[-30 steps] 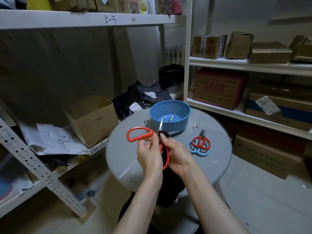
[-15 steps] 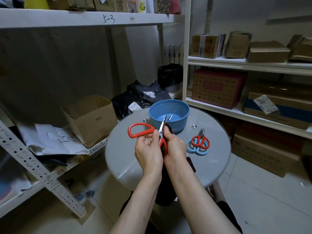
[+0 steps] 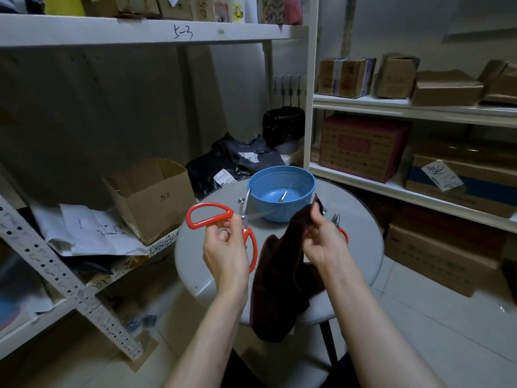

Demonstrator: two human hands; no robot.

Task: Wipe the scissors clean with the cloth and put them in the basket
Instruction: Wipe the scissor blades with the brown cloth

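A person is holding red scissors (image 3: 223,222) blades-apart in the left hand (image 3: 226,247), its grip pinching them near the pivot, just at 7 o'clock of the basket (image 3: 281,197). The right hand (image 3: 321,239) is pinching the dark cloth (image 3: 282,275) clear of the blades above the desk (image 3: 190,253). Wiping looks finished or paused; next, judging by this, is lowering the scissors into the basket.

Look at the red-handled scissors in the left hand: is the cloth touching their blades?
No: the right hand holds the dark cloth apart from the blades.
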